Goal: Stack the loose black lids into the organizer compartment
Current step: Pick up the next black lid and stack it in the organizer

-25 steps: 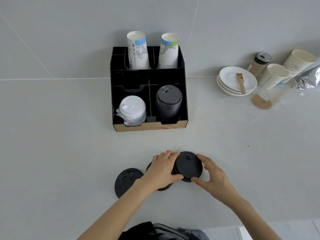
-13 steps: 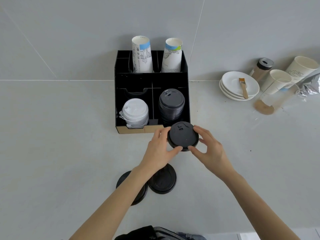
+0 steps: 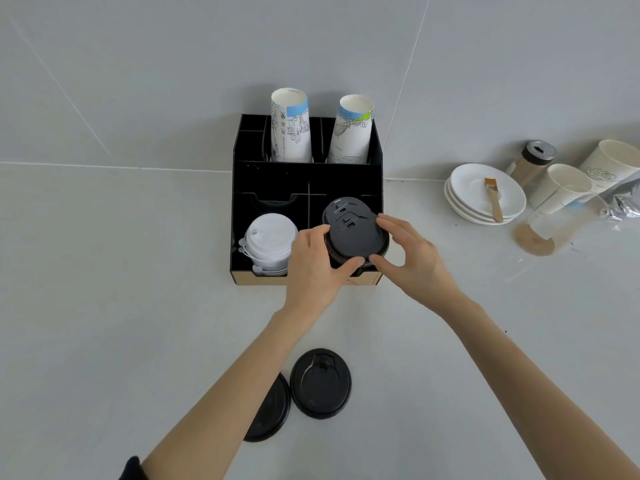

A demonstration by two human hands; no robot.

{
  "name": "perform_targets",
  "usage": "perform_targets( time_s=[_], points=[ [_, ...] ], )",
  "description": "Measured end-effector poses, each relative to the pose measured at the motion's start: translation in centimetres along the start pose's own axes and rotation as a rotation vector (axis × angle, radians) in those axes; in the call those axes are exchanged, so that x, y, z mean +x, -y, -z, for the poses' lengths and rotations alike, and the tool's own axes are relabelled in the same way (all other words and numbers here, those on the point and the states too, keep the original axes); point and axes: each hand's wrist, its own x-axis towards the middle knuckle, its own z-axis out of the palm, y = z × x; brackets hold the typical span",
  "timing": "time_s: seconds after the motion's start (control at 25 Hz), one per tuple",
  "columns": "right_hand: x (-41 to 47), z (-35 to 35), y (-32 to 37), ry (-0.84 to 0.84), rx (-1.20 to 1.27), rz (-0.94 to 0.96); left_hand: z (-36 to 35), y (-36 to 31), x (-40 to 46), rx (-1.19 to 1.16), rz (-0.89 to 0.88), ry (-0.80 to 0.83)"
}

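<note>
From the head camera: both hands are holding one round black plastic lid (image 3: 356, 237) over the front right compartment of the black cardboard organizer (image 3: 306, 178), just above the stack of black lids (image 3: 341, 205) already sitting in there. The left hand (image 3: 317, 268) is pinching the lid's near-left rim, thumb tip on the front edge, and the right hand (image 3: 410, 258) is gripping the right rim with fingers spread around it.

Tip for this bit, I'd say: keep the lid level and centre it on the stack before letting go, otherwise it's probably sitting crooked against the divider. The held lid is looking offset toward the front right of the stack.

Two more flat black lids (image 3: 320, 382) are lying on the grey counter (image 3: 104, 306) near the forearms, one partly hidden under the left arm.
</note>
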Motion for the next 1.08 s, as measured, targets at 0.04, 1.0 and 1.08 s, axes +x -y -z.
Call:
perform_targets(
  time_s=[0.04, 1.0, 1.08],
  points=[
    [0.6, 0.1, 0.0, 0.018, -0.025, 0.001, -0.1, -0.1, 0.5, 0.006, 0.006, -0.013],
    [7.2, -1.4, -3.2, 0.214, -0.155, -0.023, -3.1, 1.1, 5.3, 0.112, 0.151, -0.053],
    [7.0, -1.5, -3.1, 0.205, -0.158, -0.025, -3.0, 1.1, 5.2, 0.104, 0.144, -0.036]
  ],
)
